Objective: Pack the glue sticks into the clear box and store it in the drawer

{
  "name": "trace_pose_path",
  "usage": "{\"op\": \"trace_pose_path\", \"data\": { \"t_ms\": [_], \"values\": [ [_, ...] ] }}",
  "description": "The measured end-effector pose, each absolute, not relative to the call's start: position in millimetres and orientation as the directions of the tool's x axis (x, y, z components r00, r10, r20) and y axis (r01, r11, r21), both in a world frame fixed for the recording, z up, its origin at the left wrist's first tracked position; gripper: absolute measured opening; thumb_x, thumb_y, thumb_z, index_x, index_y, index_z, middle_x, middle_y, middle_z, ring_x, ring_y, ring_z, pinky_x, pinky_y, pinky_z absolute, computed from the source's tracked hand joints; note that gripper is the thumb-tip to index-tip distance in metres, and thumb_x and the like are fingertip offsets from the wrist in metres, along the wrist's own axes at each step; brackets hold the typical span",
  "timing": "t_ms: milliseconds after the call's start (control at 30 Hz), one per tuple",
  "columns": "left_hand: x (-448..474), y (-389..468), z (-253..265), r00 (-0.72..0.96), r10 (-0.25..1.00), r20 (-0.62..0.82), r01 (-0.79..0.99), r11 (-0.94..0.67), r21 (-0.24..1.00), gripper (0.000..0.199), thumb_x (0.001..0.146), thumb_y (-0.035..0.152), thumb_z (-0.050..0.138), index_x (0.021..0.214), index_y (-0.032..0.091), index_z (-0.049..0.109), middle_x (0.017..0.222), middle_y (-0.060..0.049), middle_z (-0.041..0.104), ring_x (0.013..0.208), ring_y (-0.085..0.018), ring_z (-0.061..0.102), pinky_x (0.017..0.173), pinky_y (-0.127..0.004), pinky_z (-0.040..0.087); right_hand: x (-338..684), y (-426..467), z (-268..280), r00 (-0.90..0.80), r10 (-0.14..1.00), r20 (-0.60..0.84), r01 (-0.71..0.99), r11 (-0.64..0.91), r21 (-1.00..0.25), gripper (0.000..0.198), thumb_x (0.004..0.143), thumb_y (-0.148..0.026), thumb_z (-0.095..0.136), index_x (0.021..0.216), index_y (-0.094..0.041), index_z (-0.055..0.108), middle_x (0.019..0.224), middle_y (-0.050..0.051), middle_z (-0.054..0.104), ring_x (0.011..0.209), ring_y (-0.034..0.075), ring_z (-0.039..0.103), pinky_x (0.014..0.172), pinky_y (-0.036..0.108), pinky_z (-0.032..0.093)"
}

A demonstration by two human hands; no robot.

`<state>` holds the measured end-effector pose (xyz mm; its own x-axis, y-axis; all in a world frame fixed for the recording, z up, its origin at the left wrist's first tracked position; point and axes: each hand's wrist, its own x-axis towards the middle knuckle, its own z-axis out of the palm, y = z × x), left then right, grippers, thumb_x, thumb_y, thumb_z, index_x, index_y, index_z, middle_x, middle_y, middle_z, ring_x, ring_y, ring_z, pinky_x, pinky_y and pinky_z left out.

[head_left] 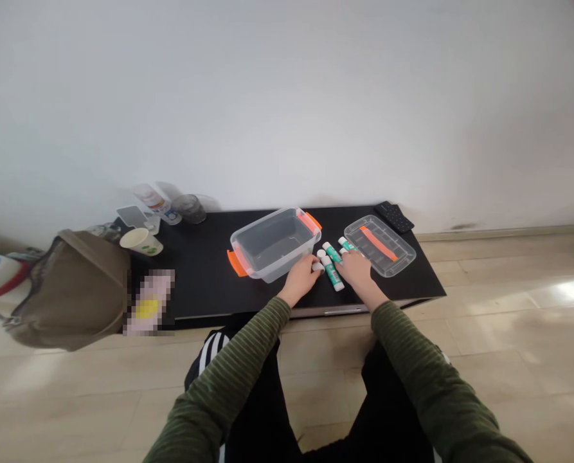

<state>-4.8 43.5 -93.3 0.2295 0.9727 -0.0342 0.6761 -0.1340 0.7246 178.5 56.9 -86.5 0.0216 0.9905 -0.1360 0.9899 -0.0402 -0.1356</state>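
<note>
Several green-and-white glue sticks (334, 276) lie in a loose group on the black tabletop, between a clear plastic box (272, 263) and its flat lid. My left hand (302, 281) is at the box's near right corner, its fingers closed around a glue stick with a white end (318, 266). Over the right side of the group, my right hand (358, 275) has its fingers bent around a glue stick, which they partly hide. The box is uncovered, with its orange side latches (237, 263) swung outward. The clear lid (402, 260) has an orange handle and lies right of my right hand.
A black keypad-like object (393, 217) lies behind the lid. On the left stand a paper cup (141, 242), a spray can (157, 204), a dark glass (189, 209) and a brown bag (77, 289). The white wall (287, 103) rises behind the table.
</note>
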Motion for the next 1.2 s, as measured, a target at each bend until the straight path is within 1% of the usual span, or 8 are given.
{"op": "trace_pose_path", "data": {
  "t_ms": [133, 233, 400, 667, 833, 967, 1067, 1200],
  "values": [
    [-3.6, 49.8, -103.6, 0.168, 0.978, -0.124, 0.484, 0.028, 0.875, 0.014, 0.083, 0.017, 0.066, 0.095, 0.021, 0.061, 0.097, -0.006, 0.07, 0.088, -0.021, 0.066, 0.091, -0.04, 0.052, 177.7, 55.9, -85.7, 0.025, 0.993, -0.112, 0.987, -0.042, -0.152, 0.033, 0.096, -0.036, 0.05, 0.116, -0.019, 0.071, 0.122, 0.018, 0.067, 0.118, 0.03, 0.059, 0.088, 0.037, 0.051],
    [1.5, 52.5, -114.6, 0.136, 0.948, -0.288, 0.241, 0.25, 0.938, 0.019, 0.081, 0.021, 0.073, 0.091, 0.02, 0.057, 0.089, -0.003, 0.067, 0.082, -0.018, 0.066, 0.084, -0.038, 0.058, 183.4, 52.7, -79.4, 0.056, 0.992, -0.115, 0.977, -0.078, -0.2, 0.034, 0.096, -0.038, 0.049, 0.117, -0.019, 0.069, 0.122, 0.017, 0.067, 0.116, 0.031, 0.062, 0.088, 0.037, 0.051],
    [9.7, 55.9, -118.8, 0.149, 0.886, -0.439, -0.034, 0.448, 0.893, 0.026, 0.085, 0.028, 0.075, 0.093, 0.018, 0.052, 0.09, -0.003, 0.066, 0.081, -0.015, 0.069, 0.082, -0.039, 0.061, 199.3, 40.8, -70.4, 0.148, 0.978, -0.15, 0.917, -0.192, -0.351, 0.036, 0.095, -0.04, 0.05, 0.12, -0.019, 0.065, 0.106, 0.013, 0.073, 0.104, 0.03, 0.069, 0.086, 0.037, 0.05],
    [9.2, 54.4, -97.3, 0.242, 0.883, -0.402, -0.386, 0.468, 0.795, 0.018, 0.091, 0.027, 0.069, 0.093, 0.016, 0.055, 0.103, -0.01, 0.072, 0.088, -0.019, 0.076, 0.095, -0.041, 0.057, 210.3, 2.9, -75.8, 0.03, 0.994, -0.107, 0.699, -0.097, -0.708, 0.025, 0.089, -0.033, 0.056, 0.109, -0.021, 0.065, 0.093, 0.004, 0.076, 0.082, 0.019, 0.07, 0.08, 0.03, 0.051],
    [6.5, 49.3, -88.0, 0.251, 0.884, -0.393, -0.451, 0.466, 0.761, 0.012, 0.094, 0.023, 0.065, 0.089, 0.015, 0.057, 0.095, -0.01, 0.074, 0.084, -0.018, 0.076, 0.098, -0.043, 0.056, 211.6, -7.8, -70.5, -0.047, 0.999, -0.007, 0.702, 0.028, -0.711, 0.022, 0.087, -0.032, 0.059, 0.105, -0.022, 0.065, 0.094, 0.003, 0.075, 0.08, 0.019, 0.067, 0.079, 0.031, 0.05],
    [2.8, 48.5, -84.1, 0.246, 0.896, -0.37, -0.44, 0.443, 0.781, 0.007, 0.093, 0.02, 0.065, 0.093, 0.013, 0.063, 0.089, -0.008, 0.075, 0.08, -0.016, 0.075, 0.099, -0.042, 0.056, 216.9, -4.4, -67.5, -0.077, 0.987, 0.144, 0.745, 0.153, -0.649, 0.028, 0.085, -0.027, 0.062, 0.112, -0.02, 0.067, 0.108, 0.008, 0.073, 0.096, 0.022, 0.066, 0.089, 0.034, 0.049],
    [1.5, 47.9, -83.9, 0.252, 0.899, -0.358, -0.44, 0.436, 0.785, 0.01, 0.091, 0.019, 0.069, 0.096, 0.012, 0.066, 0.088, -0.007, 0.074, 0.078, -0.014, 0.073, 0.098, -0.041, 0.056, 219.8, -1.5, -69.9, -0.102, 0.974, 0.2, 0.758, 0.207, -0.619, 0.031, 0.085, -0.025, 0.062, 0.115, -0.02, 0.069, 0.114, 0.01, 0.072, 0.105, 0.024, 0.064, 0.093, 0.036, 0.049],
    [1.6, 46.2, -84.4, 0.27, 0.896, -0.352, -0.43, 0.44, 0.789, 0.016, 0.087, 0.022, 0.075, 0.097, 0.011, 0.068, 0.089, -0.007, 0.074, 0.079, -0.014, 0.073, 0.097, -0.04, 0.057, 220.0, -0.8, -75.0, -0.116, 0.965, 0.234, 0.754, 0.24, -0.612, 0.032, 0.085, -0.024, 0.064, 0.117, -0.02, 0.071, 0.112, 0.01, 0.073, 0.101, 0.024, 0.067, 0.091, 0.036, 0.05]
  ]
}}
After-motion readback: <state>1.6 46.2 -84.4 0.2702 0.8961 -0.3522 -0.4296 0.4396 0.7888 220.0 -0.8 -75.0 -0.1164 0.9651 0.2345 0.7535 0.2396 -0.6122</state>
